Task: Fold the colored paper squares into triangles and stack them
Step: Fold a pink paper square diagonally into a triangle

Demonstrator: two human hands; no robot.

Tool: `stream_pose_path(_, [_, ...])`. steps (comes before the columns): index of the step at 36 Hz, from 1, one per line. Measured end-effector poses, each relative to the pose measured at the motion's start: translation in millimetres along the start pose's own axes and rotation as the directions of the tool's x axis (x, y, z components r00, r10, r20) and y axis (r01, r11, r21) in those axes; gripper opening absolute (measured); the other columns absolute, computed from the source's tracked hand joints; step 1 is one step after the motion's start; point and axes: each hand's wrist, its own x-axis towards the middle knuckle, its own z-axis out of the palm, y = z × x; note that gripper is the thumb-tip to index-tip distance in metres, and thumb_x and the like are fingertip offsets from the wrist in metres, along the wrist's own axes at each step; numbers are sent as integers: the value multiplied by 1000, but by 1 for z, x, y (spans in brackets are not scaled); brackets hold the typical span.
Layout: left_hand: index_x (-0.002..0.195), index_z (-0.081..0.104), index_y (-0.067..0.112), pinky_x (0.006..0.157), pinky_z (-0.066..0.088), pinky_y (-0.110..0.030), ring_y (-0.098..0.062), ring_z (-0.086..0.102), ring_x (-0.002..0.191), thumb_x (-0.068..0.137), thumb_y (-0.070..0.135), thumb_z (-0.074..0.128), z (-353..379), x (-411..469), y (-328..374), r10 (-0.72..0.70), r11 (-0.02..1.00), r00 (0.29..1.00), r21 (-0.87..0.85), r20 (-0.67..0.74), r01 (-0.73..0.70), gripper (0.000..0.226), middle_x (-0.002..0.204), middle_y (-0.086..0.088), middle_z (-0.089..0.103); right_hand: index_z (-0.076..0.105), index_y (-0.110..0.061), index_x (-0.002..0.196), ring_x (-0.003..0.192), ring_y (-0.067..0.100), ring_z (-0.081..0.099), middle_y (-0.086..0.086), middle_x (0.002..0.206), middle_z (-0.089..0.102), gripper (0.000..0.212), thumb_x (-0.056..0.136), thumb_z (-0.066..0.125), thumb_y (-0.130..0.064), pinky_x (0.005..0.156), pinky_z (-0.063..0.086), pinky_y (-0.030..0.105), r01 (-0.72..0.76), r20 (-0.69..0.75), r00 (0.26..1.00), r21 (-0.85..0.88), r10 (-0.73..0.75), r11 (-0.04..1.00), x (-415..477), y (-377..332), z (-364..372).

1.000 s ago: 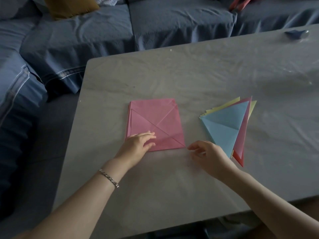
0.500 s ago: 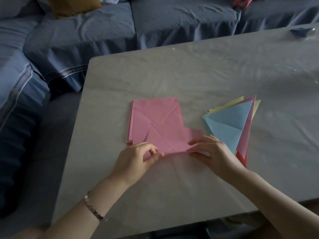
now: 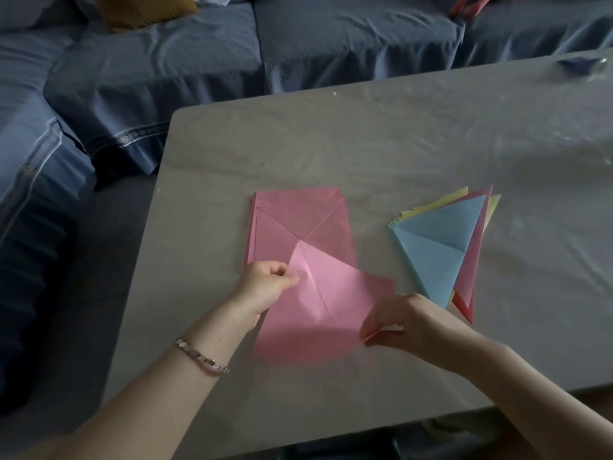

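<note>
The left forearm, at 7 o'clock in the view, and the right forearm, at 4 o'clock, are both bare all the way down to the left hand and the right hand. Round the left wrist sits a silver-coloured bracelet of flat chain links. The links catch pale highlights in the dim light.
</note>
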Motion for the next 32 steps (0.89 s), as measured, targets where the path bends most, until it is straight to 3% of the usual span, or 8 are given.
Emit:
stream_pose_path(3, [88, 66, -2, 70, 39, -23, -16, 52, 77, 85, 8, 62, 4, -2, -2, 89, 993, 996, 76, -30, -86, 11, 82, -9, 61, 70, -24, 100, 90, -1, 58, -17, 94, 65, 19, 84, 62, -30, 80, 46, 9, -1, -3, 1000, 35, 1, 999, 0, -7, -1])
stream_pose_path(10, [80, 62, 7, 65, 37, -25, -14, 50, 66, 85, 0, 57, 4, -9, 0, 257, 957, 966, 140, 4, -255, 10, 74, -9, 63, 69, -14, 103, 92, 4, 56, -20, 98, 55, 19, 87, 58, -14, 77, 49, 21, -61, -192, 976, 228, 107, 972, 9, -16, -12])
stream_pose_path(14, [81, 65, 21, 67, 44, -16, 0, 57, 65, 87, 0, 57, 9, -26, 13, 310, 947, 941, 42, 135, -318, 23, 73, 7, 66, 72, -18, 96, 100, -5, 49, -17, 112, 51, 14, 84, 64, -19, 83, 34, 0, -149, -380, 891, 269, 247, 952, 17, -15, -11])
stream_pose_path(16, [80, 67, 25, 70, 46, -18, -2, 60, 69, 88, -2, 54, 11, -35, 20, 314, 944, 930, 40, 190, -327, 30, 73, 11, 69, 73, -19, 90, 104, -2, 50, -18, 113, 54, 10, 81, 68, -21, 85, 33, 3, -207, -416, 837, 361, 355, 910, 21, -15, -9])
stream_pose_path(19, [84, 68, 23, 68, 47, -22, -7, 61, 70, 89, -3, 49, 12, -44, 28, 301, 951, 929, 4, 215, -309, 33, 76, 5, 71, 74, -19, 84, 84, 0, 60, -14, 88, 68, 7, 77, 73, -19, 80, 44, 15, -248, -421, 779, 475, 465, 845, 24, -16, -9])
stream_pose_path(23, [82, 67, 21, 68, 40, -25, -15, 52, 70, 92, 9, 48, 15, -51, 32, 331, 940, 924, 20, 191, -341, 24, 76, -12, 66, 74, -17, 74, 55, -7, 55, -16, 64, 65, 6, 75, 74, -11, 59, 43, 8, -233, -415, 760, 543, 500, 806, 22, -22, -11])
stream_pose_path(27, [78, 65, 20, 62, 39, -7, -2, 51, 62, 89, 28, 55, 19, -59, 36, 446, 892, 890, 32, 91, -450, 17, 67, 6, 58, 68, -30, 63, 52, -8, 55, -20, 54, 64, 24, 73, 75, -10, 55, 42, 4, -207, -427, 736, 597, 525, 775, 19, -25, -12])
stream_pose_path(32, [98, 69, 18, 67, 43, -5, 7, 59, 68, 77, 9, 72, 22, -64, 37, 533, 846, 841, 31, -90, -533, 23, 75, 13, 63, 66, -30, 61, 48, -9, 54, -22, 52, 63, 22, 72, 76, -14, 51, 41, 4, -192, -423, 713, 649, 559, 736, 18, -33, -17])
